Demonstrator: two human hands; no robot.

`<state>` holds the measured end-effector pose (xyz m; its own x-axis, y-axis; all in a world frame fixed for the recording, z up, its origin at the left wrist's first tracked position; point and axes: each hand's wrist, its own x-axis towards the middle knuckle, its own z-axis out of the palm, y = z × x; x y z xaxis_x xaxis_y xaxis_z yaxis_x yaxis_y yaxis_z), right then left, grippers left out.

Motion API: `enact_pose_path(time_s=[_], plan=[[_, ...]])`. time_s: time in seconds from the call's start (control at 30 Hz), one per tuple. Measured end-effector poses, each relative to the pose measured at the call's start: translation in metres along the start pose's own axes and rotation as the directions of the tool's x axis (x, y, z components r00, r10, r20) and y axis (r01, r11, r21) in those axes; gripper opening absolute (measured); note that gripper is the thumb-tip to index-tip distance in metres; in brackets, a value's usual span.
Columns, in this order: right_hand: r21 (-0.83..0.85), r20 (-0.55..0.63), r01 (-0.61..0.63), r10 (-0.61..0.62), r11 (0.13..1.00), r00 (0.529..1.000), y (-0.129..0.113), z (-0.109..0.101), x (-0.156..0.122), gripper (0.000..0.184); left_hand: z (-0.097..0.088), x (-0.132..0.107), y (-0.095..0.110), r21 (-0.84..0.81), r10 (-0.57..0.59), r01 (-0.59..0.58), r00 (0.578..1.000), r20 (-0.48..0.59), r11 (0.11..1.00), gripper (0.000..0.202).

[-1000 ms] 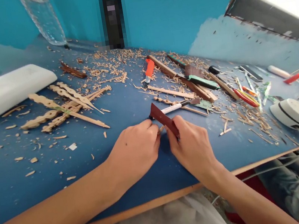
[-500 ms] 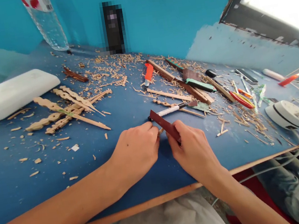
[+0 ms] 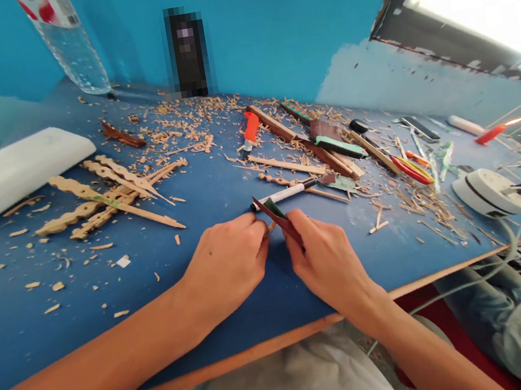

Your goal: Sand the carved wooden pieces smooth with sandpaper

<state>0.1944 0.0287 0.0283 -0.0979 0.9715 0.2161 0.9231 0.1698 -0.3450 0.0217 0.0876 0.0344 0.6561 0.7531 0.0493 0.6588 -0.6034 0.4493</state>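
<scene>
While the left hand (image 3: 230, 252) pinches a small wood stick (image 3: 272, 225), the right hand (image 3: 323, 248) pinches a brown strip (image 3: 288, 225) close to it, between the hands. I'd hold the stick tight and rub softly, strip flat. Just past both hands lies a white tool (image 3: 289, 194); carved sticks (image 3: 144, 212) lie farther left.
</scene>
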Motion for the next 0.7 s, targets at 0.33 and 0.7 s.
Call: enact_pose_path(time_s=[0.33,0.7], plan=[[0.025,0.063,0.005,-0.007,1.0,0.998,0.0,-0.0015,0.0049,0.019,0.0006,-0.0017,-0.0019,-0.018,-0.028,0.028,1.0,-0.002,0.999,0.026],[0.099,0.082,0.057,-0.065,0.993,0.994,0.0095,0.0002,0.0084,0.018,0.0015,-0.001,-0.0043,-0.059,-0.037,0.037,0.999,0.001,0.998,0.025]])
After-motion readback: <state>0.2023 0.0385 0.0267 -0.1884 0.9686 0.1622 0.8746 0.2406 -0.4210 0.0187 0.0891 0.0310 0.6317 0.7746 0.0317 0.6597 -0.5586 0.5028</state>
